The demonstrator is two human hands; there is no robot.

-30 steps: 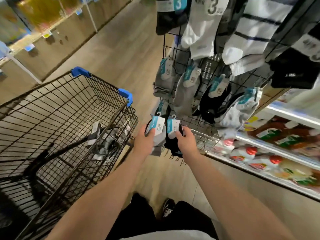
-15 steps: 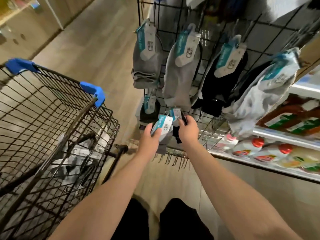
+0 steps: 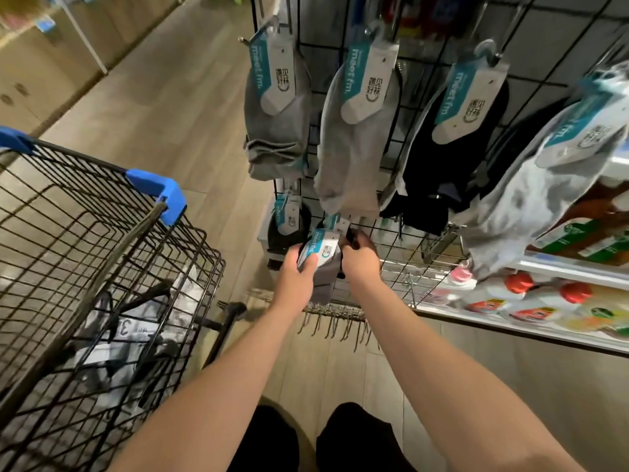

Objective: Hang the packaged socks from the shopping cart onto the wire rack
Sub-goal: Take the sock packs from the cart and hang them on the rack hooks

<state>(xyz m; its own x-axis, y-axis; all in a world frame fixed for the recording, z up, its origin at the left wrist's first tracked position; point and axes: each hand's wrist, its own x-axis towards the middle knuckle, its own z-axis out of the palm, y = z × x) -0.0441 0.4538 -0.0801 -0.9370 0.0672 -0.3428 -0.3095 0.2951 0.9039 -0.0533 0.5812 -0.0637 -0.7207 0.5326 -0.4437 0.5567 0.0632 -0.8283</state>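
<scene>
My left hand [image 3: 296, 271] grips a grey sock pack [image 3: 320, 257] by its teal and white card, low in front of the wire rack [image 3: 401, 212]. My right hand [image 3: 361, 257] pinches a black sock pack [image 3: 342, 229] up against the rack's lower wires, its card half hidden behind hanging socks. On the rack's hooks above hang several sock packs [image 3: 357, 131], grey, black and mottled. More packaged socks [image 3: 136, 332] lie in the bottom of the black shopping cart [image 3: 112, 260] to my left.
A shelf of bottles [image 3: 531, 301] with red caps runs along the right under the rack. Bare hooks [image 3: 337, 321] stick out from the rack's bottom bar near my wrists. Wooden floor stretches ahead between cart and rack; shelving stands far left.
I have leaned in closer to the rack's lower part. Both hands have carried their sock packs forward to the bottom wires, the right one now pressed against the rack.
</scene>
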